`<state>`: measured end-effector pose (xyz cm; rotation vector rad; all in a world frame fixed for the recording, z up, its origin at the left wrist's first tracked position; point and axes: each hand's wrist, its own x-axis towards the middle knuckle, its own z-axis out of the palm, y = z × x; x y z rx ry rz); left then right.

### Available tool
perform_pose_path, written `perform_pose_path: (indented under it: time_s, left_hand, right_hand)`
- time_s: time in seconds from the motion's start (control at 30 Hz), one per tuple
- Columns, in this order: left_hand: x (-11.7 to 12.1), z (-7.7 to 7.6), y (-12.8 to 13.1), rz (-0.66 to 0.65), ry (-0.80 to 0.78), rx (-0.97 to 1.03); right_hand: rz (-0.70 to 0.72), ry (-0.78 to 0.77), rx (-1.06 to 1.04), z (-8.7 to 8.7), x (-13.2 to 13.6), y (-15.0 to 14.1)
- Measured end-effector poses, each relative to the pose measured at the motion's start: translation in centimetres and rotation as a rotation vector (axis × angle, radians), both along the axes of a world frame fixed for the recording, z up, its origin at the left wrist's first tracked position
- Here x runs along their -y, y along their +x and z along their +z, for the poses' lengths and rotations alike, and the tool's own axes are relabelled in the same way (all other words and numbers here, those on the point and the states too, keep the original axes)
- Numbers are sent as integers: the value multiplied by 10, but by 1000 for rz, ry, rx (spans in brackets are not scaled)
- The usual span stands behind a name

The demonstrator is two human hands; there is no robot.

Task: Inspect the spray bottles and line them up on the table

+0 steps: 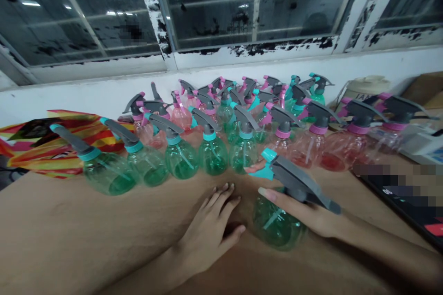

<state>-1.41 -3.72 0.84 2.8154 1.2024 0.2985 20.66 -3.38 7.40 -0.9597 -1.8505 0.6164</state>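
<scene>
My right hand is wrapped round the neck of a green spray bottle with a grey and turquoise trigger head. That bottle stands at the front of the wooden table, its nozzle turned left and away from me. Beside it, my left hand lies flat with the fingers stretched forward, holding nothing. Just beyond my fingertips is a row of green spray bottles, upright with turquoise collars. Pink spray bottles continue the row to the right.
More spray bottles crowd behind the front row, up to the white wall. A colourful plastic bag lies at the left. On the right are a dark flat object, a cream container and a cardboard box.
</scene>
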Motion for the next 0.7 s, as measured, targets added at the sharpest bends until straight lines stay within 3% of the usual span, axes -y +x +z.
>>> perform_pose_path:
  time_s: [0.37,0.7]
  left_hand:
    - [1,0,-1,-6,-5,10]
    - [0,-2,-1,-13,0,22]
  right_hand:
    - [-30,29,52,-2,4,1]
    - [35,-31,-9,-1,2,-1]
